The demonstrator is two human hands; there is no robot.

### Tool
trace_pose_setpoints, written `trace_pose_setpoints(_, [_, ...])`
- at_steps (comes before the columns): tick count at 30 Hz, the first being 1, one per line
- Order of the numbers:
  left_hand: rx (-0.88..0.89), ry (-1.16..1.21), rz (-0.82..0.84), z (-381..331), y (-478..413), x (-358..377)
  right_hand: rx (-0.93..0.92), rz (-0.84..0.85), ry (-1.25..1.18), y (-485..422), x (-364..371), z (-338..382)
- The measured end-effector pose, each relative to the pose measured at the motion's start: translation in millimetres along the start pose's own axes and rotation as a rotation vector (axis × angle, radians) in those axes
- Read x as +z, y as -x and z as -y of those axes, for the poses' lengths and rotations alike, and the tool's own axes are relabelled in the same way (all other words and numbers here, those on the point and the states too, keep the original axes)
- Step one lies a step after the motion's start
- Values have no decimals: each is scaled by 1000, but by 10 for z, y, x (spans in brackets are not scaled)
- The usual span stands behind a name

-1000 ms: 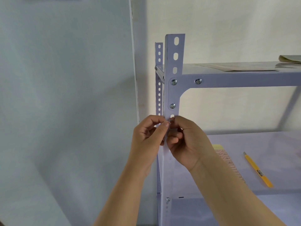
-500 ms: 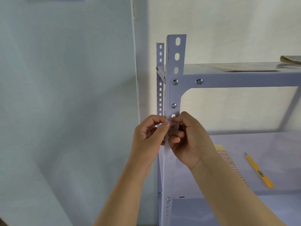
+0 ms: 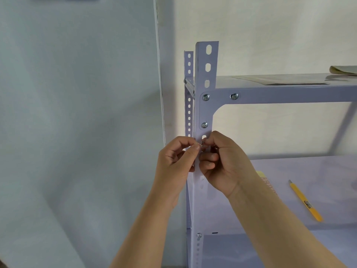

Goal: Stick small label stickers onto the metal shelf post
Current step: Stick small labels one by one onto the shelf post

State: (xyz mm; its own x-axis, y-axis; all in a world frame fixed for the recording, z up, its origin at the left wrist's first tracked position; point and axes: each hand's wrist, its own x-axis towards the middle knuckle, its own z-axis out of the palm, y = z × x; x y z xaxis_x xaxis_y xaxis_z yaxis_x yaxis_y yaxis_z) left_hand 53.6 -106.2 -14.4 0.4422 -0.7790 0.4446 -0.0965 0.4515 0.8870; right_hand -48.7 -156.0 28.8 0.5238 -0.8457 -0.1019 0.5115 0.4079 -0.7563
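Little has shifted since a second ago: the left hand [image 3: 176, 161] and right hand [image 3: 222, 161] pinch a small sticker [image 3: 204, 145] against the metal shelf post [image 3: 204, 113]'s front face, a light, flimsy, tacky thing best held by its edges.

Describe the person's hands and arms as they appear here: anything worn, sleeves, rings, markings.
Both the left hand and the right hand are bare, with no gloves. Both forearms are bare as far as the frame shows them, with no sleeve in sight. No rings, watch, bracelets or markings show. The visible fingernails look short and unpainted.
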Motion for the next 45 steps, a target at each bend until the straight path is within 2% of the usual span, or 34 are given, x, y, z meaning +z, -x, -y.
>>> trace_pose_setpoints(7, [11,24,4,-10,1,4,-11,60,2,24,-26,-66])
trace_pose_setpoints(28, [-6,7,-3,-2,2,15,-52,-15,62,14,37,-36])
trace_pose_setpoints(36, [-5,3,10,-5,10,5,-112,-26,172,61,-85,-117])
trace_pose_setpoints(38, [-9,0,10,-5,6,-2,-195,-56,267,115,-116,-109])
trace_pose_setpoints(40, [-13,3,4,-11,0,-5,-385,-124,461,136,-176,-111])
trace_pose_setpoints(43, [-32,3,-6,-12,-1,2,-824,-275,842,109,-294,-135])
trace_pose_setpoints(45, [-37,2,-4,-25,4,6,-1111,-277,1052,72,-361,-133])
